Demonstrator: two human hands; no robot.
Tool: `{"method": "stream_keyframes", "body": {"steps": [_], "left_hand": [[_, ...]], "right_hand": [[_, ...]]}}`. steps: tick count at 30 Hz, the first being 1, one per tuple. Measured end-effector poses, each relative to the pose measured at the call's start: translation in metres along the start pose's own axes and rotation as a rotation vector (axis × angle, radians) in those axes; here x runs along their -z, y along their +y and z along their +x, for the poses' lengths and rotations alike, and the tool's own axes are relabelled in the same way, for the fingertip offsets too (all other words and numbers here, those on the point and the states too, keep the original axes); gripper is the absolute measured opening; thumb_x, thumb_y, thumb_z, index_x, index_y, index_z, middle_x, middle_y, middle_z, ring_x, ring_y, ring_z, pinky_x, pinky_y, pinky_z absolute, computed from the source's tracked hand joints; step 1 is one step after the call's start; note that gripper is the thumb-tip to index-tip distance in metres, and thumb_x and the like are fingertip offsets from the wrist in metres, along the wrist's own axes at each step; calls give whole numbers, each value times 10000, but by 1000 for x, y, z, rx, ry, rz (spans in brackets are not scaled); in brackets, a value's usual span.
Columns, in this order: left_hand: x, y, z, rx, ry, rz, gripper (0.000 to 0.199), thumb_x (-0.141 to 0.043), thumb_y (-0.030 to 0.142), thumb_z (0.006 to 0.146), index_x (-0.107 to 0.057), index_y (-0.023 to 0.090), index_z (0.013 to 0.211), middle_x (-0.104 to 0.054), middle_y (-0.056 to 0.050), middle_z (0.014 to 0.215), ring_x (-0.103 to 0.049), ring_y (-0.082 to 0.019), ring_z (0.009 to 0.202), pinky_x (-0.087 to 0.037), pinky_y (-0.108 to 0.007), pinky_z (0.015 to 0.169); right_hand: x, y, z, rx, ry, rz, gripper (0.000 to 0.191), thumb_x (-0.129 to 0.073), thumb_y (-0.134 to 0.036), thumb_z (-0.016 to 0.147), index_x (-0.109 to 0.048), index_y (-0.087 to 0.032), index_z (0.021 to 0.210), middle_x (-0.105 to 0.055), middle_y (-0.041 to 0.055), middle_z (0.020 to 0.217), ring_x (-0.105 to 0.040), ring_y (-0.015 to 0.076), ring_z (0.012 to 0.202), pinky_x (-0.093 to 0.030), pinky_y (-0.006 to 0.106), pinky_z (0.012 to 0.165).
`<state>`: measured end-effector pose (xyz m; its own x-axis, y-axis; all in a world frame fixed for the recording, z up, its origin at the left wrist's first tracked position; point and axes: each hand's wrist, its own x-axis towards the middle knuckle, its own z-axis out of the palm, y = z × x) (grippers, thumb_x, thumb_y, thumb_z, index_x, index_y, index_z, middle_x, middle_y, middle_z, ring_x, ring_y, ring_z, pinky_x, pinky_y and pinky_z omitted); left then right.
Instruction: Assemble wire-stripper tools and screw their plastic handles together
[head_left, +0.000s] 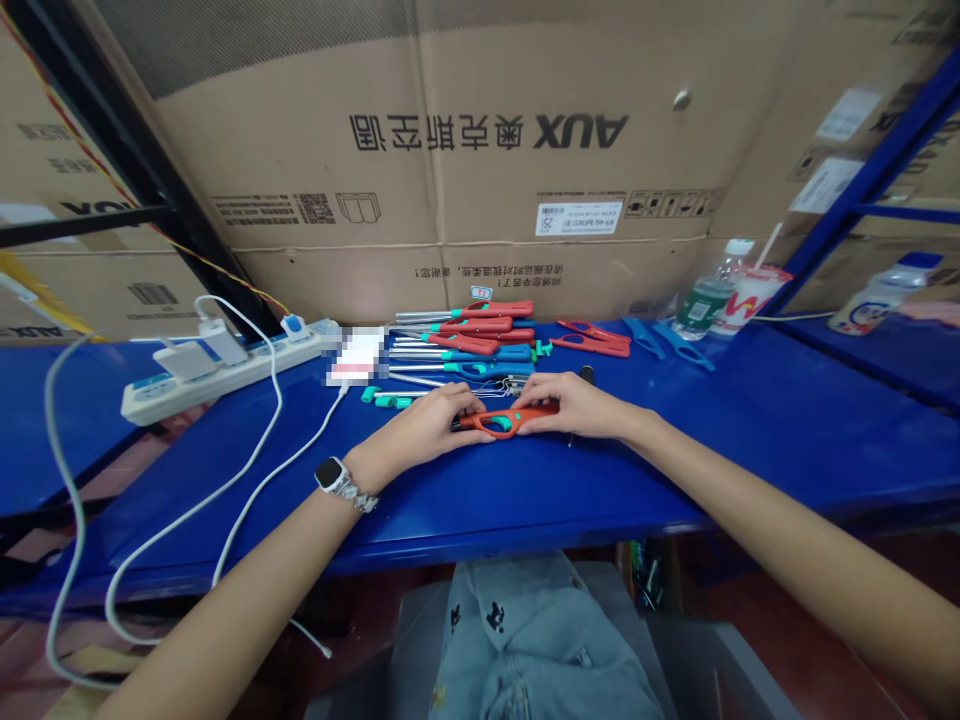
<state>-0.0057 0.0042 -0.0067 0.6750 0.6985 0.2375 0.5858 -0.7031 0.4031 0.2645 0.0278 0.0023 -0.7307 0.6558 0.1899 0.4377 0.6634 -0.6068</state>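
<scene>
An orange-red lighter body (507,423) with a green trigger lies level just above the blue table. My left hand (435,420) pinches its left end, where a dark part shows. Its right end is gripped by my right hand (576,405). Beyond my hands lie several red-handled lighters (487,325) and blue-handled lighters (499,362), their metal tubes pointing left. Small green pieces (385,401) sit beside my left hand. A dark-handled tool (587,375) stands out behind my right hand, partly hidden by it.
A white power strip (225,375) and cables occupy the left. Red shells (596,340) and blue shells (679,345) lie at the right rear, near a bottle (709,300) and a cup (752,300). A large carton (480,190) stands along the back of the blue table (570,500).
</scene>
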Motion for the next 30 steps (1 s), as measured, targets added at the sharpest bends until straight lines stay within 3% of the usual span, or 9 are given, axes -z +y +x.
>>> {"method": "stream_keyframes", "body": {"steps": [7,14,18,22,24,30], "left_hand": [[10,-4,-3,48,-40,-67,152,-628,295,947,-697,164,982,-682,-57,912,-619,-184,804,-478,-312,718],[9,-7,-3,114,-48,-147,181,-595,303,914,-687,164,984,-694,-53,859,-618,-166,732,-492,-298,662],[8,3,-6,108,-3,-55,210,-635,281,853,-675,166,1024,-685,-78,962,-651,-211,840,-540,-361,764],[2,18,-5,63,112,52,375,-709,447,878,-675,181,1140,-654,-105,1124,-656,-270,1008,-538,-426,885],[-3,21,-1,46,119,68,381,-693,530,905,-701,184,1063,-657,-98,1071,-656,-266,970,-536,-412,850],[-12,14,9,138,124,-27,313,-787,486,853,-734,190,941,-655,-61,957,-633,-206,795,-505,-353,725]], "right_hand": [[2,3,0,47,-13,0,293,-767,-407,883,-779,-199,1088,-681,75,1041,-656,221,958,-520,396,886],[4,0,4,12,-39,-34,213,-798,-362,857,-767,-188,977,-676,59,1007,-642,201,892,-509,364,829],[6,-2,7,-2,-69,-52,205,-809,-362,847,-761,-183,934,-673,53,982,-626,188,852,-494,346,804],[8,-4,8,-25,-86,-68,230,-808,-365,847,-769,-172,967,-662,49,945,-621,190,846,-485,337,788],[8,-4,8,-38,-84,-70,241,-798,-374,856,-771,-178,994,-655,47,945,-623,192,853,-484,333,782],[4,-2,5,-49,-57,-48,261,-806,-386,845,-768,-188,1011,-643,40,954,-617,187,855,-485,335,789]]}}
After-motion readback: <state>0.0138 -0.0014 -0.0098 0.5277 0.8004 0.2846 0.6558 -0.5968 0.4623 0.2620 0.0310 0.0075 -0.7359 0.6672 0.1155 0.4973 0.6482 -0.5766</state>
